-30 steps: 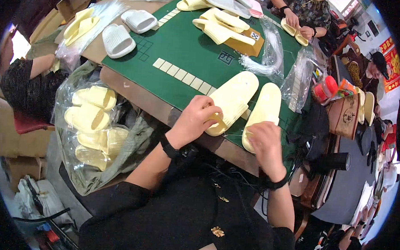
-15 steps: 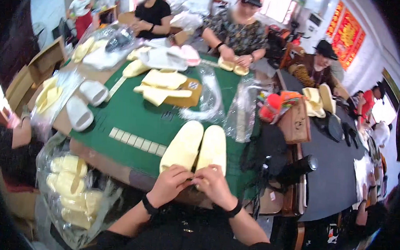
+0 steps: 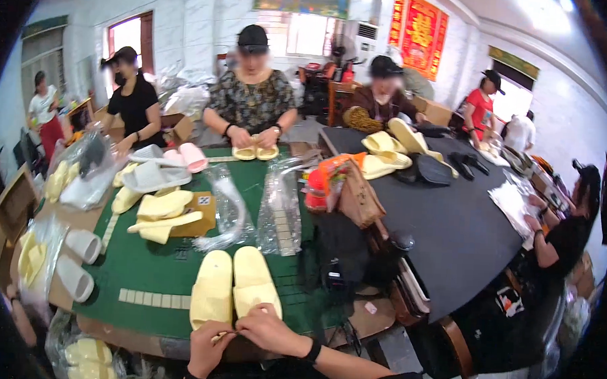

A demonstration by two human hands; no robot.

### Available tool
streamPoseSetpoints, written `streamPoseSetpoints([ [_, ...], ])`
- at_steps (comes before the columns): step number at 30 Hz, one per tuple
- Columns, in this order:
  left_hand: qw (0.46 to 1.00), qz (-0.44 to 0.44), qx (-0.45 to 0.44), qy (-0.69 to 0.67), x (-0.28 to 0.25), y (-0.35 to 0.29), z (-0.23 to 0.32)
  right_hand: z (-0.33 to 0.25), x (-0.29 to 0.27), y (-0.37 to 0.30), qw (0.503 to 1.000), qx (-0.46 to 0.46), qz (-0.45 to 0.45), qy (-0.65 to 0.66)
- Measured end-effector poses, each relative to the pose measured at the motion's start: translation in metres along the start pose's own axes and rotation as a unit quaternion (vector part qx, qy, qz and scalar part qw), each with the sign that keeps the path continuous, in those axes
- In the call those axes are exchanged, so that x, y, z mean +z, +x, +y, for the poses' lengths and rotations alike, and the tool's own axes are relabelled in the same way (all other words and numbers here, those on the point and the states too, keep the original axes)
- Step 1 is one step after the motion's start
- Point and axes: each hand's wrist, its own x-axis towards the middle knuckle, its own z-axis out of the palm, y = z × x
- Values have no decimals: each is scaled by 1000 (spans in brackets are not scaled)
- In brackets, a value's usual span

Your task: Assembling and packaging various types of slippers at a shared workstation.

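A pair of pale yellow slide slippers lies side by side on the green table mat in front of me, the left slipper [image 3: 212,287] and the right slipper [image 3: 255,279] with heels toward me. At their heel ends, my left hand [image 3: 208,344] and my right hand [image 3: 268,331] meet with fingertips pinched together. Whatever sits between the fingers is too small to make out. My right hand overlaps the heel of the right slipper. A row of cream tiles [image 3: 155,299] lies left of the pair.
More yellow slippers [image 3: 163,214] and grey slippers [image 3: 76,278] lie on the green mat [image 3: 138,263] and its left edge. Clear plastic bags [image 3: 279,209] lie beyond my pair. A wooden box [image 3: 361,195] and a black bottle [image 3: 401,244] stand at right. Several people work around both tables.
My view has swung right and up, so the table and slippers sit farther left. Both hands stay pinched together at the slippers' heels.
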Motion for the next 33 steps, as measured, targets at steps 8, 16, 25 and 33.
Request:
streamPoseSetpoints([
  [8,991,-24,109,68,-13,4,21,-1,2,-1,1000,10,20,10],
  [16,987,8,132,89,-9,0,7,-2,17,6,999,-16,45,20],
  [25,978,-47,177,102,-7,14,8,-2,7,2,1000,19,18,-17],
  [33,981,-33,167,93,-11,13,12,-8,-2,1,998,10,27,-48],
])
